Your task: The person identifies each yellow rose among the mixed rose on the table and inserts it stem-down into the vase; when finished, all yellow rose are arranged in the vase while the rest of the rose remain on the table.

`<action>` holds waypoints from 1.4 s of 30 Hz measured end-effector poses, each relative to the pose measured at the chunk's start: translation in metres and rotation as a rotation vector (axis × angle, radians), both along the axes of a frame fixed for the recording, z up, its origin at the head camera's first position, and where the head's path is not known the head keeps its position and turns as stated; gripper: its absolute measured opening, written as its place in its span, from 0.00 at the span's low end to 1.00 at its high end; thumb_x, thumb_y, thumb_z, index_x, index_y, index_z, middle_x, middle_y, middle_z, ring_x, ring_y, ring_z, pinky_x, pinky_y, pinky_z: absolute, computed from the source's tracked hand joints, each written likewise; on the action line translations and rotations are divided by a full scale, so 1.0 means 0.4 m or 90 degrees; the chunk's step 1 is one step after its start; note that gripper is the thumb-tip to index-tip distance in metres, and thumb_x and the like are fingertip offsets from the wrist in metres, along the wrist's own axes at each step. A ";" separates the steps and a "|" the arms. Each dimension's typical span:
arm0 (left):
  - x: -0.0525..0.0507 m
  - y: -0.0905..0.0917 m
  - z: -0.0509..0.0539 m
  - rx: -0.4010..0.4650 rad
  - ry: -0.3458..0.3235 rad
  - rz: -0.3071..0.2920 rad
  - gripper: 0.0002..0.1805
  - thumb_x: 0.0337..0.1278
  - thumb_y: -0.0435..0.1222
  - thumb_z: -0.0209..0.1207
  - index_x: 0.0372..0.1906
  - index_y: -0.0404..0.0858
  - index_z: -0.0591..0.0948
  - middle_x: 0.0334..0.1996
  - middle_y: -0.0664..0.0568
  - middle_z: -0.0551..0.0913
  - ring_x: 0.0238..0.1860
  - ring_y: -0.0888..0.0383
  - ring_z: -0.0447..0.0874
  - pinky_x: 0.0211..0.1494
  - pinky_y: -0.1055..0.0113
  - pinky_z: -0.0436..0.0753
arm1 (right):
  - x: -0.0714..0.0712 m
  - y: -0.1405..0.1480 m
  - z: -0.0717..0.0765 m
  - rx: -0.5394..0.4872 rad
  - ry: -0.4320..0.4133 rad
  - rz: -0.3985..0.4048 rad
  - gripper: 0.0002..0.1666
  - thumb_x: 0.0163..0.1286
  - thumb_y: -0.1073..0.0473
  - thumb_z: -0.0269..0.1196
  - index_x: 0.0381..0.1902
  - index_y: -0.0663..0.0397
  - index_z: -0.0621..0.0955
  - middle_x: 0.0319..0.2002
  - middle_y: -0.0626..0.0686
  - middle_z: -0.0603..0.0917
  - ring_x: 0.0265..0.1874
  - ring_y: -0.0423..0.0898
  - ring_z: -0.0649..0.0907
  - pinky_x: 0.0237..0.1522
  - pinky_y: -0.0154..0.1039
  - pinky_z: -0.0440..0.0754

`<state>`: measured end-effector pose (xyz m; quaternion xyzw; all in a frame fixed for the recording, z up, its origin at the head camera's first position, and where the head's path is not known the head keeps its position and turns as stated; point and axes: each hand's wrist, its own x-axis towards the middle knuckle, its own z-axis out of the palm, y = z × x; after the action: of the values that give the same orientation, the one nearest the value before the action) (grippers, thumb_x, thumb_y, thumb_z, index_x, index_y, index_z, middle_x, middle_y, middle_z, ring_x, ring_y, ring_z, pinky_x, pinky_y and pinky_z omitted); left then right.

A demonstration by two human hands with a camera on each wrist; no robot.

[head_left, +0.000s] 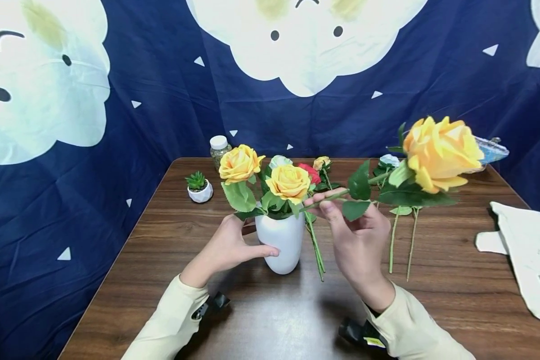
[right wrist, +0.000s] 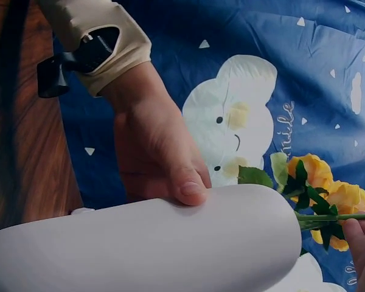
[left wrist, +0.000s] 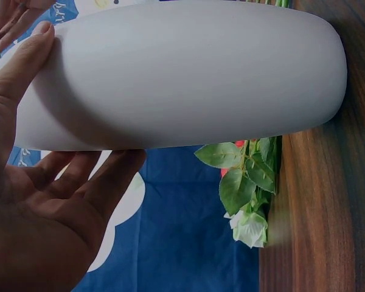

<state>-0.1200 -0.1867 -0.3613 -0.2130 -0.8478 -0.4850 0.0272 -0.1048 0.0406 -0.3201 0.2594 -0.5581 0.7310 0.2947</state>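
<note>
A white vase [head_left: 281, 245] stands upright on the table, and two yellow roses [head_left: 240, 164] with green leaves rise from its mouth. My left hand [head_left: 227, 245] grips the vase from the left, its thumb across the near side; the left wrist view shows the fingers touching the other side of the vase [left wrist: 188, 79]. To the right of the vase, my right hand [head_left: 362, 245] pinches the green stem of another yellow rose [head_left: 441, 155]. This rose is tilted, its bloom out to the right and its stem's lower end by the vase mouth [right wrist: 295, 213].
Behind the vase lie a red rose [head_left: 309, 173] and a small yellow rose [head_left: 321, 163]. Loose stems [head_left: 392, 245] lie at right, near a white glove-like cloth [head_left: 528, 260]. A potted succulent [head_left: 198, 186] and a white-lidded jar [head_left: 219, 147] stand at back left, before a navy curtain [head_left: 153, 125].
</note>
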 end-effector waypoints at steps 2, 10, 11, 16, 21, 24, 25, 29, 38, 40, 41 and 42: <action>0.000 0.001 0.001 -0.003 0.001 0.001 0.43 0.44 0.36 0.82 0.68 0.34 0.75 0.61 0.44 0.83 0.61 0.46 0.83 0.63 0.52 0.85 | 0.000 -0.008 -0.003 0.015 0.017 -0.006 0.10 0.69 0.77 0.64 0.38 0.88 0.78 0.38 0.49 0.90 0.38 0.45 0.90 0.42 0.44 0.92; 0.001 0.002 0.001 -0.008 0.006 0.005 0.44 0.44 0.36 0.82 0.68 0.33 0.75 0.61 0.43 0.83 0.61 0.46 0.82 0.62 0.52 0.85 | -0.012 -0.032 -0.017 0.043 0.042 0.033 0.06 0.65 0.82 0.62 0.39 0.87 0.79 0.38 0.55 0.89 0.38 0.43 0.90 0.42 0.42 0.92; 0.001 0.001 0.000 -0.007 0.006 0.005 0.43 0.44 0.36 0.82 0.68 0.33 0.75 0.61 0.43 0.83 0.61 0.46 0.82 0.62 0.52 0.85 | -0.015 -0.034 -0.019 0.050 0.038 0.030 0.06 0.64 0.83 0.61 0.39 0.86 0.80 0.38 0.59 0.89 0.38 0.42 0.90 0.42 0.41 0.92; 0.003 0.000 -0.002 -0.033 0.032 0.019 0.44 0.42 0.38 0.83 0.68 0.35 0.76 0.61 0.45 0.83 0.61 0.47 0.82 0.62 0.52 0.85 | -0.035 -0.040 -0.027 0.101 0.027 -0.003 0.03 0.60 0.85 0.62 0.33 0.80 0.81 0.31 0.73 0.86 0.34 0.34 0.88 0.35 0.27 0.87; 0.003 0.000 -0.003 -0.052 0.059 0.024 0.46 0.40 0.39 0.84 0.69 0.36 0.75 0.60 0.46 0.83 0.61 0.48 0.82 0.64 0.51 0.84 | -0.045 -0.034 -0.030 0.137 0.036 -0.024 0.02 0.61 0.82 0.64 0.32 0.79 0.83 0.30 0.66 0.88 0.36 0.38 0.89 0.43 0.30 0.88; 0.002 -0.001 -0.003 -0.048 0.060 0.018 0.46 0.41 0.38 0.83 0.69 0.36 0.75 0.61 0.46 0.83 0.61 0.48 0.83 0.63 0.51 0.85 | -0.047 -0.031 -0.033 0.157 0.040 -0.038 0.04 0.61 0.81 0.64 0.33 0.76 0.84 0.30 0.59 0.87 0.36 0.40 0.87 0.46 0.30 0.88; 0.002 -0.001 -0.002 -0.046 0.059 0.015 0.46 0.41 0.38 0.83 0.69 0.36 0.75 0.61 0.46 0.83 0.61 0.48 0.83 0.63 0.51 0.85 | -0.048 -0.031 -0.034 0.170 0.048 -0.053 0.04 0.61 0.81 0.64 0.32 0.74 0.85 0.29 0.58 0.86 0.33 0.38 0.85 0.41 0.26 0.86; 0.002 0.002 0.001 -0.048 0.057 0.012 0.45 0.41 0.38 0.83 0.69 0.36 0.75 0.61 0.46 0.83 0.61 0.49 0.83 0.63 0.52 0.85 | -0.053 -0.027 -0.040 0.254 0.080 -0.120 0.06 0.60 0.77 0.67 0.34 0.68 0.88 0.34 0.60 0.87 0.37 0.45 0.85 0.43 0.31 0.85; -0.002 0.003 0.000 -0.026 0.040 0.007 0.45 0.42 0.37 0.83 0.69 0.37 0.75 0.62 0.46 0.82 0.61 0.48 0.83 0.63 0.54 0.85 | -0.069 0.004 -0.085 0.377 0.176 -0.221 0.11 0.62 0.63 0.69 0.37 0.67 0.89 0.43 0.62 0.85 0.43 0.59 0.82 0.42 0.51 0.85; -0.003 0.002 -0.001 -0.028 0.036 0.011 0.45 0.42 0.38 0.83 0.69 0.37 0.75 0.62 0.46 0.82 0.61 0.48 0.83 0.63 0.54 0.85 | -0.084 0.029 -0.091 0.396 0.174 -0.210 0.14 0.59 0.62 0.72 0.40 0.67 0.89 0.43 0.61 0.87 0.42 0.58 0.83 0.43 0.46 0.85; -0.002 0.002 -0.002 -0.027 0.031 0.012 0.45 0.42 0.38 0.83 0.69 0.37 0.75 0.62 0.46 0.82 0.61 0.48 0.83 0.63 0.54 0.85 | -0.094 0.047 -0.091 0.406 0.161 -0.192 0.16 0.58 0.62 0.72 0.42 0.68 0.89 0.44 0.62 0.87 0.43 0.58 0.83 0.46 0.43 0.86; -0.002 0.002 -0.003 -0.026 0.026 0.014 0.45 0.42 0.38 0.83 0.69 0.37 0.75 0.62 0.46 0.82 0.62 0.48 0.82 0.63 0.54 0.85 | -0.106 0.067 -0.089 0.419 0.140 -0.179 0.17 0.57 0.63 0.73 0.43 0.68 0.88 0.45 0.63 0.88 0.43 0.56 0.84 0.48 0.39 0.85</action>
<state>-0.1208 -0.1860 -0.3625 -0.2141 -0.8590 -0.4628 0.0454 -0.1472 0.0674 -0.3558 0.3382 -0.7584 0.4324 0.3515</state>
